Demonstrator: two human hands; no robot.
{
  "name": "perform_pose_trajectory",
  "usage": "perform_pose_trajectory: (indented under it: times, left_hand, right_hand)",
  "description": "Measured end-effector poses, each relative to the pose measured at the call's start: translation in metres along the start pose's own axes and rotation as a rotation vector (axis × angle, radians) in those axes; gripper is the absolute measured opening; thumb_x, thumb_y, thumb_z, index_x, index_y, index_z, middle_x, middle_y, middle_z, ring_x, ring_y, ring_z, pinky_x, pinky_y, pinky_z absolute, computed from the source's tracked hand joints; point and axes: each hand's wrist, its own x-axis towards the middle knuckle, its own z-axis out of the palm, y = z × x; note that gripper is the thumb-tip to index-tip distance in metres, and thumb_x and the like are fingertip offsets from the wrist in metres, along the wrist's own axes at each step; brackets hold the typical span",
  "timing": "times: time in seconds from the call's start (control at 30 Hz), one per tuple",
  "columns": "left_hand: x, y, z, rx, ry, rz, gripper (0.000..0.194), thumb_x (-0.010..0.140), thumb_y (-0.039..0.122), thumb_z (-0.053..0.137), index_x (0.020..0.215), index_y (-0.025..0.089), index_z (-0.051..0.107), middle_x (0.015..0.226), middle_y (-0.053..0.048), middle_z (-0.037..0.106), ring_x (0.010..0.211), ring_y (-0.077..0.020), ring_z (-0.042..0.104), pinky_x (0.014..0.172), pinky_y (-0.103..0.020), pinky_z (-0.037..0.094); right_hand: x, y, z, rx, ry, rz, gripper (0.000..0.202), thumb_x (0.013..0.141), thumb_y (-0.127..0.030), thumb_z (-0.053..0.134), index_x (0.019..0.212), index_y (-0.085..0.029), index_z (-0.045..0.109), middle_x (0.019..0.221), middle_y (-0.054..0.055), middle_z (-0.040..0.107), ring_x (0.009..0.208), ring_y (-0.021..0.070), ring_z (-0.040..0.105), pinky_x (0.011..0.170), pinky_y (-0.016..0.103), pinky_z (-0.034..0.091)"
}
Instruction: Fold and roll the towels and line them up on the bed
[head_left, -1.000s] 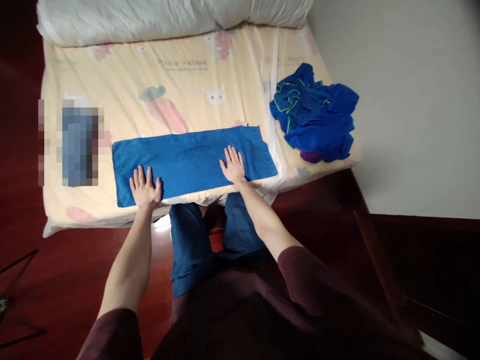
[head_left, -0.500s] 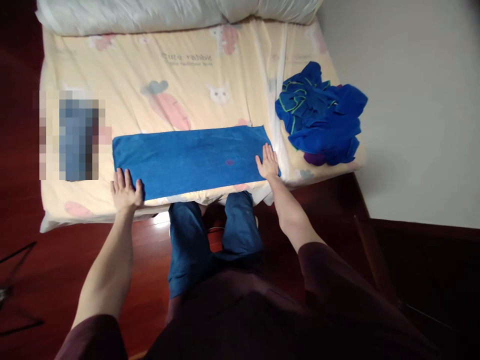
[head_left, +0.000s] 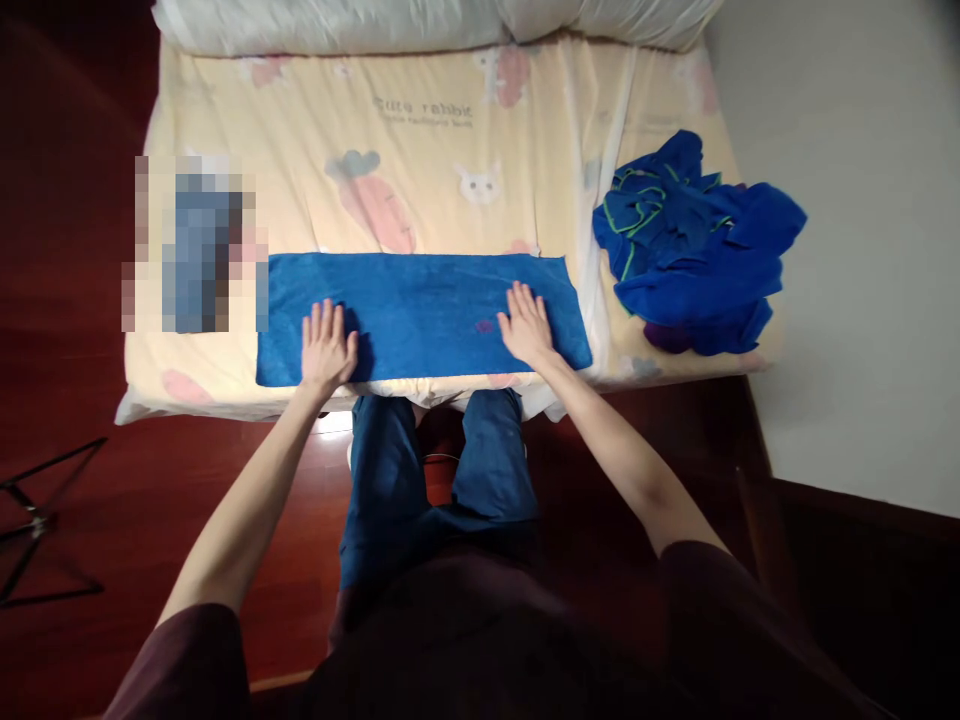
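A blue towel lies spread in a long flat strip along the bed's near edge, with a small purple mark toward its right end. My left hand rests on its left part, fingers stretched out. Toward the right end, my right hand lies flat on the cloth beside the purple mark, its fingers spread. Neither hand grips anything. Farther right is a crumpled pile of blue towels, some with green edging and a bit of purple below.
The bed carries a yellow sheet with carrots and rabbits. A rolled white quilt lies along the back. At left is a pixelated blue-grey item. A white wall stands at right, and a black tripod on the floor at left.
My left hand has moved inward from the towel's left corner onto its surface. My right hand has shifted a little inward from the right end. The camera view has turned slightly.
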Motion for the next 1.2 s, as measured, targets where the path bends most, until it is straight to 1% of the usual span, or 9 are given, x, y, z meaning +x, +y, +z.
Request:
perform_pose_trajectory:
  times: [0.1, 0.17, 0.27, 0.4, 0.57, 0.73, 0.93, 1.07, 1.2]
  left_hand:
    - [0.04, 0.059, 0.027, -0.035, -0.057, 0.148, 0.073, 0.104, 0.046, 0.031, 0.165, 0.007, 0.034, 0.175, -0.016, 0.021, 0.165, -0.03, 0.009, 0.134, -0.053, 0.007]
    - [0.066, 0.088, 0.047, -0.053, -0.095, 0.208, 0.072, 0.102, 0.041, 0.032, 0.164, 0.005, 0.035, 0.174, -0.017, 0.024, 0.165, -0.03, 0.013, 0.134, -0.052, 0.008]
    - [0.095, 0.105, 0.071, -0.082, -0.127, 0.219, 0.071, 0.101, 0.034, 0.032, 0.165, 0.005, 0.035, 0.173, -0.017, 0.027, 0.164, -0.0303, 0.017, 0.134, -0.055, 0.008]
    - [0.114, 0.094, 0.082, -0.126, -0.08, 0.227, 0.07, 0.101, 0.035, 0.034, 0.166, 0.009, 0.034, 0.174, -0.014, 0.024, 0.165, -0.0294, 0.013, 0.134, -0.056, 0.004]
    - [0.136, 0.086, 0.083, -0.171, -0.047, 0.22, 0.071, 0.101, 0.041, 0.037, 0.165, 0.011, 0.036, 0.174, -0.014, 0.025, 0.165, -0.0296, 0.013, 0.134, -0.055, 0.002]
    - [0.141, 0.085, 0.081, -0.166, -0.031, 0.196, 0.072, 0.103, 0.049, 0.034, 0.165, 0.011, 0.037, 0.174, -0.014, 0.025, 0.165, -0.0278, 0.014, 0.135, -0.052, 0.004]
    - [0.127, 0.063, 0.059, -0.161, -0.022, 0.054, 0.077, 0.104, 0.056, 0.031, 0.167, 0.011, 0.032, 0.176, -0.014, 0.021, 0.165, -0.0288, 0.009, 0.135, -0.053, 0.001]
    - [0.118, 0.036, 0.038, -0.11, -0.015, -0.05, 0.079, 0.103, 0.057, 0.03, 0.168, 0.012, 0.027, 0.177, -0.012, 0.018, 0.166, -0.0277, 0.007, 0.134, -0.055, 0.0]
    - [0.11, 0.002, 0.022, -0.039, 0.004, -0.152, 0.081, 0.102, 0.057, 0.03, 0.169, 0.013, 0.025, 0.178, -0.011, 0.015, 0.166, -0.0263, 0.006, 0.135, -0.053, 0.003]
  right_hand:
    - [0.032, -0.066, 0.019, 0.047, -0.077, -0.113, 0.067, 0.106, -0.034, 0.033, 0.167, -0.007, 0.029, 0.176, 0.013, 0.02, 0.166, 0.0283, 0.013, 0.136, 0.056, 0.007]
    - [0.056, -0.1, 0.038, 0.069, -0.104, -0.154, 0.065, 0.106, -0.031, 0.033, 0.168, -0.009, 0.029, 0.176, 0.012, 0.022, 0.166, 0.0262, 0.014, 0.136, 0.054, 0.007]
    - [0.082, -0.12, 0.062, 0.103, -0.095, -0.153, 0.065, 0.107, -0.029, 0.03, 0.17, -0.013, 0.024, 0.176, 0.008, 0.023, 0.166, 0.0241, 0.015, 0.136, 0.054, 0.007]
    - [0.1, -0.111, 0.073, 0.117, -0.063, -0.137, 0.066, 0.108, -0.034, 0.027, 0.171, -0.014, 0.017, 0.178, 0.004, 0.018, 0.166, 0.0246, 0.008, 0.136, 0.057, 0.002]
    - [0.109, -0.105, 0.073, 0.046, -0.037, -0.133, 0.064, 0.109, -0.028, 0.028, 0.168, -0.006, 0.02, 0.179, 0.005, 0.013, 0.166, 0.0201, 0.01, 0.137, 0.048, 0.0]
    - [0.111, -0.102, 0.073, 0.043, -0.034, -0.149, 0.065, 0.109, -0.031, 0.03, 0.168, -0.007, 0.022, 0.178, 0.004, 0.013, 0.166, 0.0188, 0.01, 0.137, 0.046, 0.0]
    - [0.106, -0.075, 0.058, 0.026, -0.018, -0.089, 0.069, 0.11, -0.041, 0.03, 0.17, -0.01, 0.019, 0.178, 0.006, 0.015, 0.166, 0.0228, 0.008, 0.137, 0.051, 0.001]
    - [0.098, -0.043, 0.043, -0.007, -0.013, -0.024, 0.071, 0.11, -0.045, 0.031, 0.172, -0.014, 0.012, 0.178, 0.005, 0.017, 0.166, 0.0233, 0.008, 0.137, 0.053, 0.001]
    - [0.093, -0.004, 0.029, -0.002, 0.003, 0.044, 0.072, 0.11, -0.045, 0.031, 0.172, -0.014, 0.01, 0.178, 0.006, 0.016, 0.166, 0.0247, 0.009, 0.137, 0.056, 0.004]
